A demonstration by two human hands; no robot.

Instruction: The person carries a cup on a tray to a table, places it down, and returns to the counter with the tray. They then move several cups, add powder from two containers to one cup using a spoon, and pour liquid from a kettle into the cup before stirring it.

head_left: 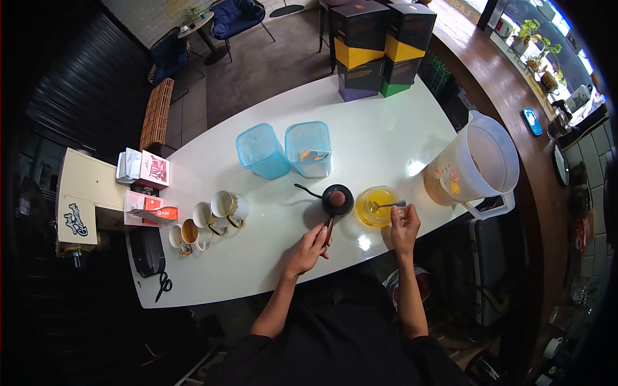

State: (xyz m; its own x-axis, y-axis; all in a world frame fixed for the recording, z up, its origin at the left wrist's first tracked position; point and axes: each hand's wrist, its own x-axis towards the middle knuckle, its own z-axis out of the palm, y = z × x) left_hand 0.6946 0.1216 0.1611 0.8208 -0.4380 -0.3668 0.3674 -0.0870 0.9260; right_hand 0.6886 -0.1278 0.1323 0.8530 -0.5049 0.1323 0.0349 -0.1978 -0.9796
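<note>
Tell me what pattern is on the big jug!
The jug has reddish and yellow flowers, best seen in the head view.

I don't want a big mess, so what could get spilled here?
Maybe the yellow liquid: the right hand holds a spoon in the glass bowl, and a knock could slosh it. The big pitcher stands near the table edge, close to that hand, so a bump might tip it.
</note>
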